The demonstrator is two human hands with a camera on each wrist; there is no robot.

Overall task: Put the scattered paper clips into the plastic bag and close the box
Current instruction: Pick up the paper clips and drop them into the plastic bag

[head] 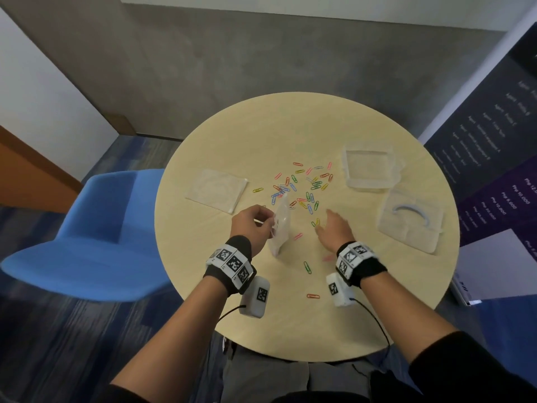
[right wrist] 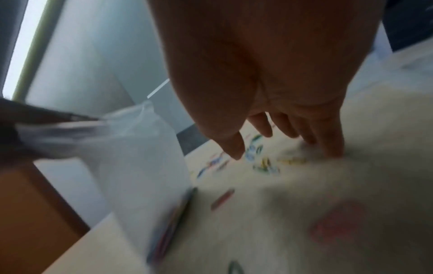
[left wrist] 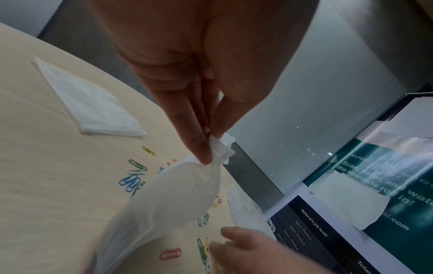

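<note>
Your left hand (left wrist: 178, 77) pinches the crumpled top of the thin, translucent plastic bag (left wrist: 164, 200), a detail only the left wrist view shows. Your right hand (head: 334, 228), fingers spread, reaches among the coloured paper clips (head: 305, 184) at frame centre on the round table (head: 290, 126). The clear open box (head: 369, 170) sits centre right. A poster (left wrist: 379, 185) reads "Scan", "rewards roll in!".

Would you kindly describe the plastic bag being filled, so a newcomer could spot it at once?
On the round table, look just nearer than the scattered paper clips. The plastic bag hangs from the left hand, pinched at its top. Unlike the other clear plastic pieces lying flat, it stands upright.
</note>
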